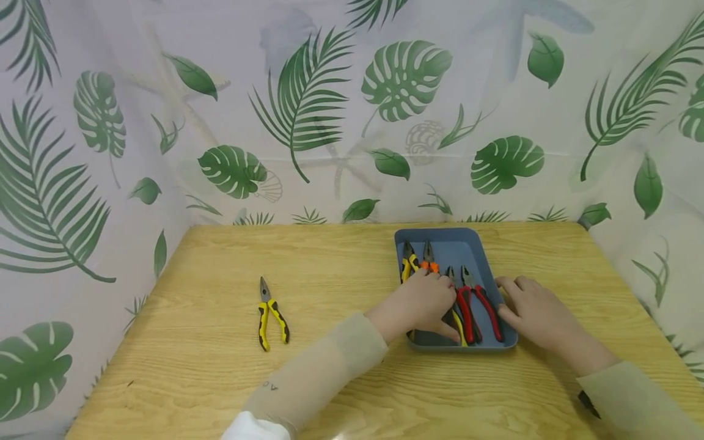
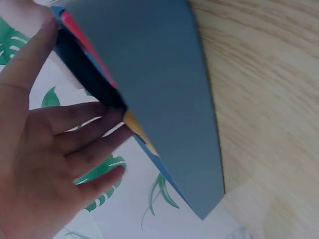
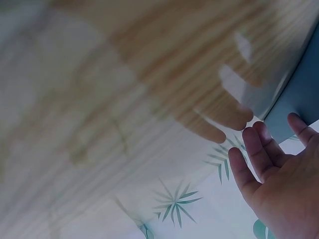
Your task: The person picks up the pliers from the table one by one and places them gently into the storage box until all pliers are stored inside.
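Observation:
A blue-grey tray [image 1: 497, 342] holds several pairs of pliers. My left hand [image 1: 420, 302] reaches over its left part, thumb spread from fairly straight fingers. In the left wrist view, its thumb and fingertips [image 2: 117, 112] touch or nearly touch a dark handle [image 2: 84, 67] beyond the tray wall. Red-handled pliers [image 1: 486, 308] lie beside this hand; yellow-black pliers [image 1: 407, 264] and orange-handled pliers [image 1: 429, 266] are partly covered by it. My right hand [image 1: 541, 311] is at the tray's right side, fingers loosely bent, one fingertip near or against the wall.
One pair of yellow-black needle-nose pliers [image 1: 266, 311] lies on the wooden table [image 1: 209, 293], left of the tray, its handles spread. Behind the table hangs a leaf-patterned cloth [image 1: 330, 122], which also runs along both sides.

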Demonstrator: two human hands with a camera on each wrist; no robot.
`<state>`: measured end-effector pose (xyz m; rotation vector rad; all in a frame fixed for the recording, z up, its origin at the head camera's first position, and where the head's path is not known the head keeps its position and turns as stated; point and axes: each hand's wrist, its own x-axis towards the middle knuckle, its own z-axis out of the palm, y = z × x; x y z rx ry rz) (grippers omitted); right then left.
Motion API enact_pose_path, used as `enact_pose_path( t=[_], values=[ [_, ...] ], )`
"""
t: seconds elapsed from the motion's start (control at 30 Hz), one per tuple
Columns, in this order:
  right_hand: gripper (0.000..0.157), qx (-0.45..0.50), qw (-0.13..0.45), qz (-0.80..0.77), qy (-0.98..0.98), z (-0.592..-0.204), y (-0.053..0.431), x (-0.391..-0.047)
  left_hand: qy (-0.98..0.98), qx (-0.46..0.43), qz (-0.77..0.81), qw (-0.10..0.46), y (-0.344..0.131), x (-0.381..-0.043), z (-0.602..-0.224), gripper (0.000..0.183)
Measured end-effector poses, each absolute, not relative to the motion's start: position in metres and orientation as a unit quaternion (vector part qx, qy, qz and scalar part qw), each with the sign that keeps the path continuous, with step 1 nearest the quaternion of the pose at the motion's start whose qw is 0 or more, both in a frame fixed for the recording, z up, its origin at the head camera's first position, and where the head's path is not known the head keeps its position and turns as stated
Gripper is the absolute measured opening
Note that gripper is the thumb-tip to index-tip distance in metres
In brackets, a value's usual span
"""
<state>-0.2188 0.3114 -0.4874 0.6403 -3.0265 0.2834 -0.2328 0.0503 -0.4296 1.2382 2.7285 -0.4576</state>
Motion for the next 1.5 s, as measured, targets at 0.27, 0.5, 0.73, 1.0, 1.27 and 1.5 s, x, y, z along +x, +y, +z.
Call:
enact_pose_path(
  t=[0.27,0.5,0.73,1.0,1.27,1.5],
  values=[
    [0.049,0.204,0.013,0.092,-0.974,-0.489,0.312,-0.219,0.889,0.427,-0.165,0.004,0.042,-0.231,-0.436,0.081],
    [0.049,0.208,0.021,0.088,-0.974,-0.491,0.312,-0.22,0.886,0.427,-0.181,0.014,0.031,-0.229,-0.444,0.08],
    [0.049,0.21,0.021,0.089,-0.974,-0.489,0.311,-0.221,0.882,0.429,-0.196,-0.001,0.015,-0.224,-0.444,0.08],
    [0.049,0.213,0.018,0.089,-0.973,-0.487,0.312,-0.221,0.883,0.431,-0.185,-0.009,0.002,-0.224,-0.447,0.075],
    [0.048,0.207,0.016,0.086,-0.974,-0.488,0.312,-0.22,0.892,0.422,-0.161,0.0,-0.011,-0.222,-0.444,0.072],
    [0.048,0.209,0.022,0.085,-0.974,-0.487,0.312,-0.22,0.902,0.398,-0.164,0.014,-0.024,-0.221,-0.439,0.068]
  ],
)
